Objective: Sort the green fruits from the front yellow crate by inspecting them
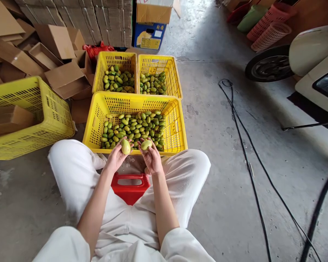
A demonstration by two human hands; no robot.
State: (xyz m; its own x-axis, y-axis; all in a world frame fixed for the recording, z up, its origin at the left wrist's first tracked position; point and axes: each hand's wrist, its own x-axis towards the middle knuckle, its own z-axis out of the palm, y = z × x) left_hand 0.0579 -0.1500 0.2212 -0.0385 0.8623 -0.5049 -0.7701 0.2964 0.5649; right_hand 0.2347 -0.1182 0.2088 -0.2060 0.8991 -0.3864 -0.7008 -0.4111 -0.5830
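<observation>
My left hand [115, 157] is closed round a yellow-green mango [125, 146], held palm up above the near rim of a yellow crate [94, 122]. My right hand [152, 159] grips a second green mango [146, 144] right beside it. That crate is filled with many small green mangoes [133, 129]. I sit with white-trousered knees on either side of a red stool [130, 187].
Two more yellow crates [116, 58] [172, 72] with mangoes stand behind the near one. Another yellow crate [49, 109] holding cardboard is at left. Flattened cardboard boxes [54, 40] pile up at the back left. Black cables [239, 131] cross the concrete floor; a scooter [303, 58] stands right.
</observation>
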